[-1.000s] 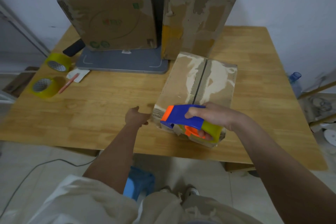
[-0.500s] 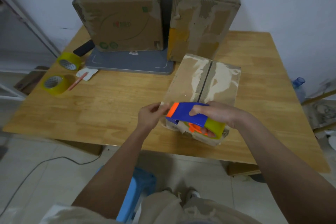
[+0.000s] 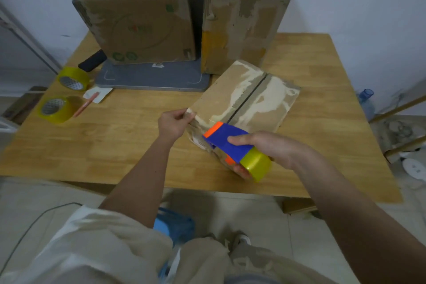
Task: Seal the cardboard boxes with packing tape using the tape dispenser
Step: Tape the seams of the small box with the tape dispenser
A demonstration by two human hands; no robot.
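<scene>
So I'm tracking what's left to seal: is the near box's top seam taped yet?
Not yet: the near box shows a dark open seam; the tape dispenser sits at its near end.

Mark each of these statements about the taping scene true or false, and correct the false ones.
1. The right hand grips the tape dispenser. True.
2. The left hand rests flat on the table. False: it pinches the near left corner of the small cardboard box.
3. Two yellow tape rolls lie at the table's left. True.
4. The small box's top seam is taped over. False: a dark open gap shows.
</scene>
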